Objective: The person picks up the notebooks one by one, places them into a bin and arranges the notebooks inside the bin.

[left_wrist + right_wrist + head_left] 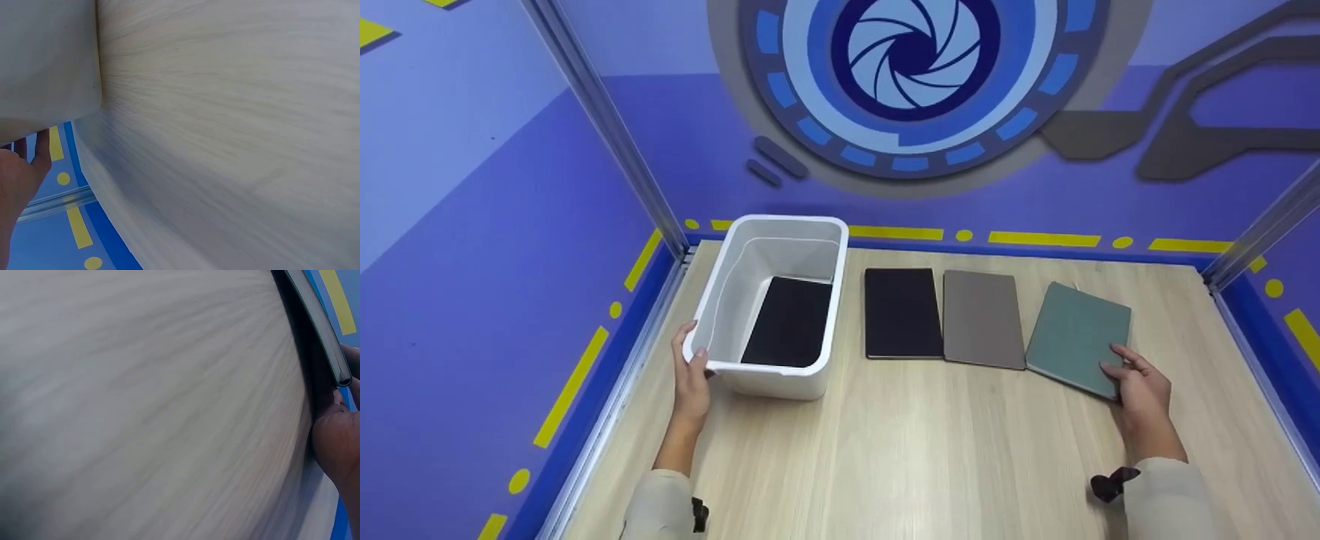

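At the far left, the left hand (691, 386) grips the near left corner of a white bin (772, 370), fingers curled round the rim. A black notebook (789, 322) lies inside on the bin's floor. Right of the bin, on the wooden table (930, 450), lies a second black notebook (902, 315), with a taupe notebook (982, 319) just beside it. Next comes a green notebook (1072, 337), turned at an angle, its right side pinched between the right hand's (1146, 390) thumb and fingers and raised off the table.
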A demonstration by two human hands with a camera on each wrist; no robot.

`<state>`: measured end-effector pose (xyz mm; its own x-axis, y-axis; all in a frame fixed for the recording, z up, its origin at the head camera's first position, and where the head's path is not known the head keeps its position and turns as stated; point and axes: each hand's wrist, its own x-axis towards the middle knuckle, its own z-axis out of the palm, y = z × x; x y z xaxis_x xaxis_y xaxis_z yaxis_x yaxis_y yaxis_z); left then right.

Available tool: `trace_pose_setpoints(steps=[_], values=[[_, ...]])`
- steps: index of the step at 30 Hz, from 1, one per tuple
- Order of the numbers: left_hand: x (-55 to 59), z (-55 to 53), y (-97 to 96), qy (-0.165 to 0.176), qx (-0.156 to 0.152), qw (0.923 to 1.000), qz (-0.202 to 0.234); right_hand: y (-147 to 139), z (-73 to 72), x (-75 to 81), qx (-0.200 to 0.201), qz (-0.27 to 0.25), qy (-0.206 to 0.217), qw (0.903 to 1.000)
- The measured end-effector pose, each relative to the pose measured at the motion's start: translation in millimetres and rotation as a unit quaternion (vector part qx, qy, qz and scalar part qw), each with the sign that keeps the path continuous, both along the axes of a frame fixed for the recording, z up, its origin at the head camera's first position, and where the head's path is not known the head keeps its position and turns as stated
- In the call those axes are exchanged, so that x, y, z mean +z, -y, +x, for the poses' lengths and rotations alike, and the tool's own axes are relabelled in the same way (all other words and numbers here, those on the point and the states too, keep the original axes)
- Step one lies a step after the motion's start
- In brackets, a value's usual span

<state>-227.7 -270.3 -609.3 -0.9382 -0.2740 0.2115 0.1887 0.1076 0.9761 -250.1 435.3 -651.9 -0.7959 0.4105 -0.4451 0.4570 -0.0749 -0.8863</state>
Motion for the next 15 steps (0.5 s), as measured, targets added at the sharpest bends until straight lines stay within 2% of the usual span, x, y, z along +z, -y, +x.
trace_pose_setpoints(steps=[9, 15], values=[[-0.4, 0.3, -1.1, -0.020, 0.010, 0.9997, 0.002, 1.6, -3.7, 1.0, -0.004, 0.013, 0.001, 0.9999], [-2.9, -0.3, -1.8, -0.018, 0.008, 0.9998, -0.002, -0.3, -2.4, -1.5, -0.006, 0.020, 0.004, 0.9998]])
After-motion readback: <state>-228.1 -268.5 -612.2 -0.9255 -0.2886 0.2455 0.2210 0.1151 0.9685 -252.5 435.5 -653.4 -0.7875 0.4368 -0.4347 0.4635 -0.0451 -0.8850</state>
